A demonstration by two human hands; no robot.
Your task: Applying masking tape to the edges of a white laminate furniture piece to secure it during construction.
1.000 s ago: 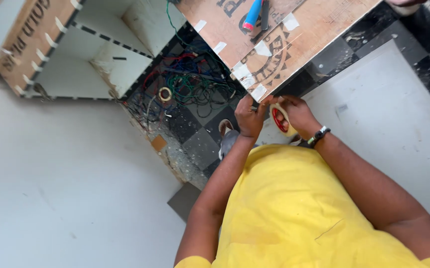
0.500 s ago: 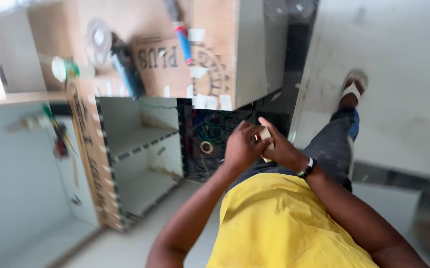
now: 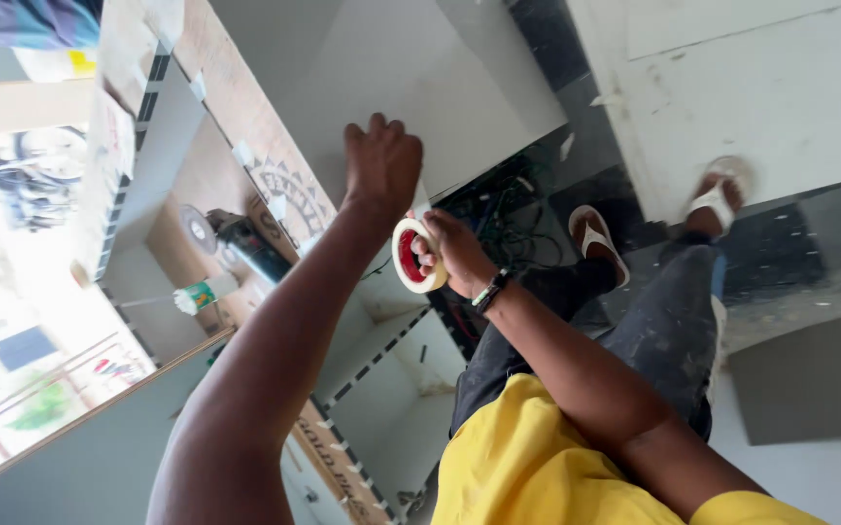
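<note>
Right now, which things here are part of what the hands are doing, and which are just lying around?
In use:
left hand, pressed on the white panel
right hand, holding the tape roll

Lying about:
angle grinder on the wooden board
green-and-white tube
tangled cables on the floor

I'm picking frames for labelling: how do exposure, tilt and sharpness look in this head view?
Head view: strongly tilted; the left edge is blown out by daylight; the tape roll in the right hand and the left hand read sharp enough; far items look soft.
</note>
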